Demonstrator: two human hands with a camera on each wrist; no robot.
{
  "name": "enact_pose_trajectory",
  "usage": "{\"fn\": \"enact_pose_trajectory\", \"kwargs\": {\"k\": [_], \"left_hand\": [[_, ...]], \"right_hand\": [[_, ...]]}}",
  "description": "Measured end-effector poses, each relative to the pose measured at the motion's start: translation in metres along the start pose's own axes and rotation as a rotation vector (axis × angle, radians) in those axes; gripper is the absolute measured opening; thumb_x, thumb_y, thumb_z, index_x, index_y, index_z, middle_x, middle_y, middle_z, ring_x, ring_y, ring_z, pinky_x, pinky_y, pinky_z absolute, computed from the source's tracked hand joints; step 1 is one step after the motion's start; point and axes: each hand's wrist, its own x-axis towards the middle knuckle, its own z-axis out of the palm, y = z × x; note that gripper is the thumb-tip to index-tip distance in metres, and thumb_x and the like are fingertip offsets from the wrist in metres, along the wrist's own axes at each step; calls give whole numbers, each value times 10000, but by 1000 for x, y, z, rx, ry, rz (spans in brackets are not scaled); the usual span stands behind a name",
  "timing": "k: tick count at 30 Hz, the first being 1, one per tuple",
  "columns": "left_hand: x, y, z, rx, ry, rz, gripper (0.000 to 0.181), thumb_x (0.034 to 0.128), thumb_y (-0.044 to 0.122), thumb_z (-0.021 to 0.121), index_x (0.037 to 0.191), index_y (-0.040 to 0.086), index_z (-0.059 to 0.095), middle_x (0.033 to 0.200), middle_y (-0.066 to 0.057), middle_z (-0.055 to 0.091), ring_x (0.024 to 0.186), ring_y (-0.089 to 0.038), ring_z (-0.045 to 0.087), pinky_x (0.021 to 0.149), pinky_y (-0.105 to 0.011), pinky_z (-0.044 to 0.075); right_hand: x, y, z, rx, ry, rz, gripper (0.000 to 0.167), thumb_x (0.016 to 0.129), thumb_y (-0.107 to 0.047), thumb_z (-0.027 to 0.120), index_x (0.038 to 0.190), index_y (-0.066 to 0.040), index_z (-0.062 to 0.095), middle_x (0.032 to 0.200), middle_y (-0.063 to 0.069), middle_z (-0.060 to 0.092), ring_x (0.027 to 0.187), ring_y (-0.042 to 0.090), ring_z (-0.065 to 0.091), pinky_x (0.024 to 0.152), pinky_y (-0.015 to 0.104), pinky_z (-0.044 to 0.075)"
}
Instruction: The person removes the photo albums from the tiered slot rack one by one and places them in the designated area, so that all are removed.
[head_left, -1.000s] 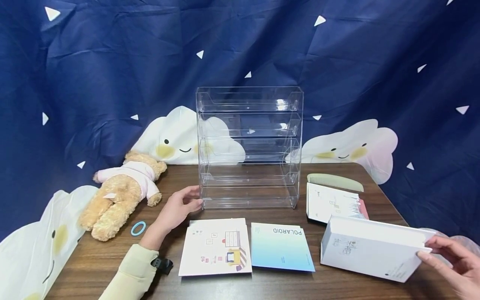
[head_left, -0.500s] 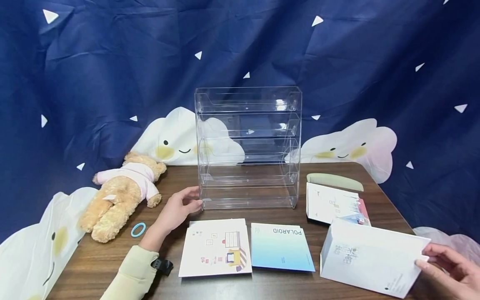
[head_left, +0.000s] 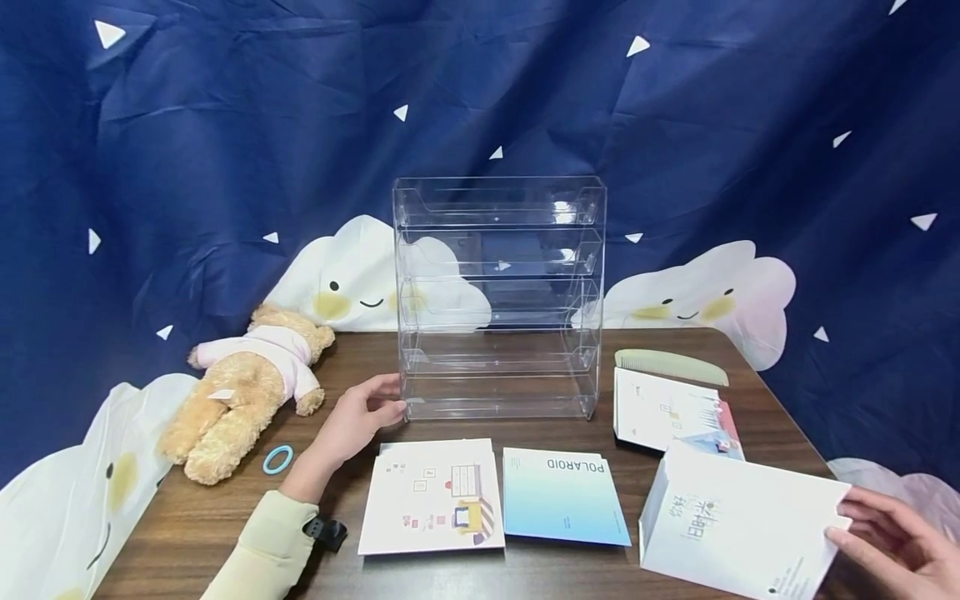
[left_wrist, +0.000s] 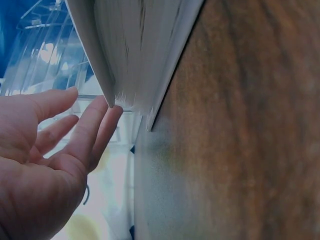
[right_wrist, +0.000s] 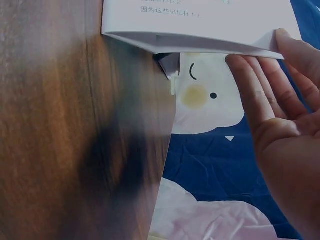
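My left hand (head_left: pixel 356 422) is at the lower left corner of the clear plastic tiered rack (head_left: pixel 498 408), thumb by its front edge and fingers along the side. In the left wrist view its fingers are spread and fairly straight. At the right, my right hand (head_left: pixel 896 537) pinches the right end of a thick white book (head_left: pixel 738 521), which is propped at a tilt with its printed face turned up towards me. The right wrist view shows the thumb on one face of this white book (right_wrist: pixel 200 22) and the fingers under its edge.
Before the rack lie a white illustrated book (head_left: pixel 427 500) and a blue POLAROID booklet (head_left: pixel 562 496). Behind the held book are another white book (head_left: pixel 652 408) and a green comb (head_left: pixel 671 367). A teddy bear (head_left: pixel 240 400) and a blue ring (head_left: pixel 277 459) lie left.
My right hand has tilted the thick white book so its printed face turns further upward, and has shifted slightly left and down. The left hand stays at the rack.
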Motion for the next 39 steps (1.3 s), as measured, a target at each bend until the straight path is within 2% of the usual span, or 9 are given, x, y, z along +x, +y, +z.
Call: {"fn": "enact_pose_trajectory", "kwargs": {"k": [4,10,12,14,17,20,24,29,39], "left_hand": [[1,-1,0,-2,-4,2,547,1081,80,738,1595,7,565,1442,-261,711,1177,-287,773,951,-260,677],[1,0,0,-5,-4,8,535,1081,77,738,1586,5,576,1423,-256,721,1147,-260,776,943,-258,678],[0,0,0,-8,-5,9,533,1083,77,736,1585,-1,575,1423,-262,718,1145,-264,775,942,-259,678],[0,0,-1,-13,-5,7,534,1083,80,737,1585,0,576,1425,-262,717,1153,-277,775,943,-259,678],[-1,1,-1,-20,-5,13,535,1084,81,735,1586,-6,572,1424,-269,716,1163,-298,773,943,-261,678],[-1,2,-1,-18,-5,17,535,1086,79,731,1587,-15,567,1426,-276,713,1168,-307,775,947,-271,681],[0,0,-1,0,0,9,540,1084,79,734,1591,-1,568,1429,-260,717,1168,-296,779,948,-269,680],[-1,1,-1,8,3,6,543,1087,92,734,1597,9,566,1432,-249,720,1166,-286,779,947,-264,679],[-3,4,-1,-5,0,14,546,1091,107,735,1599,0,563,1443,-262,712,1191,-329,773,954,-289,683]], "right_hand": [[0,-2,3,-2,27,22,579,888,337,692,1421,116,644,1245,49,834,1134,67,805,960,129,617],[6,0,7,21,-23,-36,641,916,102,823,1450,282,518,1300,96,812,1203,110,792,994,165,621],[8,1,7,42,-36,-59,672,913,100,828,1439,329,478,1305,124,805,1214,134,790,999,178,625],[9,1,8,19,-33,-59,698,911,57,845,1439,329,479,1306,104,810,1210,120,790,995,169,623],[10,3,6,48,-51,-51,647,915,127,813,1439,322,488,1316,124,809,1217,130,791,1002,174,622],[8,-1,5,-78,-37,16,595,890,326,702,1459,213,572,1339,25,813,1207,53,780,996,121,601],[6,-5,6,-243,-13,109,836,756,525,515,1464,97,637,1400,-85,785,1198,-33,754,978,63,571],[6,-7,6,-382,1,186,864,801,474,573,1486,-43,674,1431,-168,753,1166,-92,735,934,37,564],[4,-14,8,-620,-11,355,903,882,331,691,1421,-393,681,1245,-354,719,1034,-185,695,803,12,556]]}}
